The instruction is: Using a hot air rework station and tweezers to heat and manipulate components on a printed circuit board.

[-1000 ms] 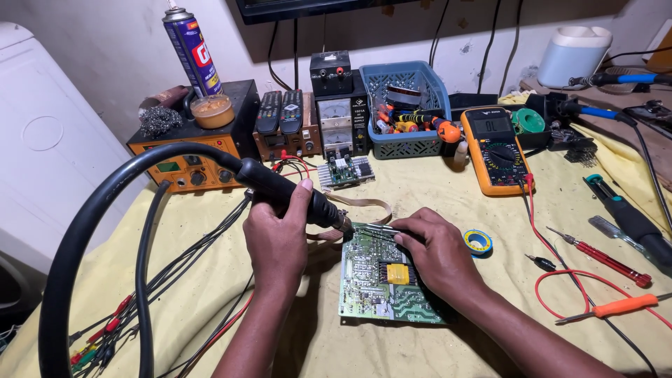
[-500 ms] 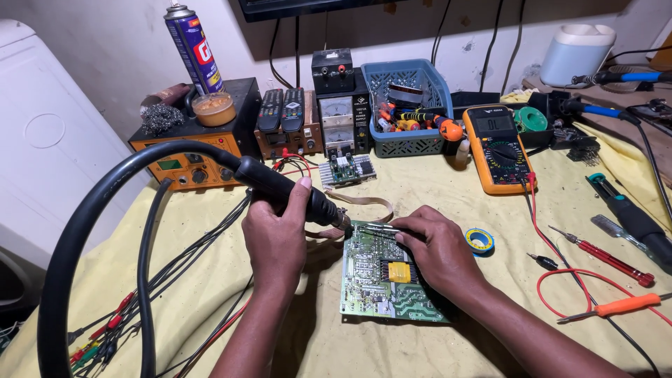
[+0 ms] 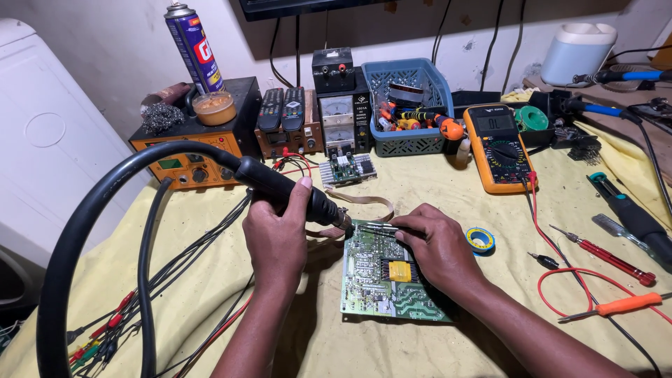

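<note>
My left hand (image 3: 277,231) grips a black hot-air wand (image 3: 280,187) with a thick black hose (image 3: 105,189). Its metal nozzle points at the top left edge of a green circuit board (image 3: 381,280) lying flat on the yellow cloth (image 3: 434,175). My right hand (image 3: 437,245) rests on the board's upper right part and pinches a thin metal tool, probably tweezers (image 3: 371,226), whose tip lies close to the nozzle. A yellow component (image 3: 399,271) sits near the board's middle.
Orange rework station (image 3: 185,164), spray can (image 3: 194,45), two remotes (image 3: 282,108), meter box (image 3: 339,112), blue basket (image 3: 409,105) and yellow multimeter (image 3: 497,143) line the back. Small board (image 3: 348,168), tape roll (image 3: 481,239), screwdrivers (image 3: 609,255), red lead (image 3: 560,280) lie right. Wire bundle (image 3: 140,308) at left.
Both hands stay almost in place; the nozzle and the thin tool remain at the board's top edge. The view has shifted only slightly.
</note>
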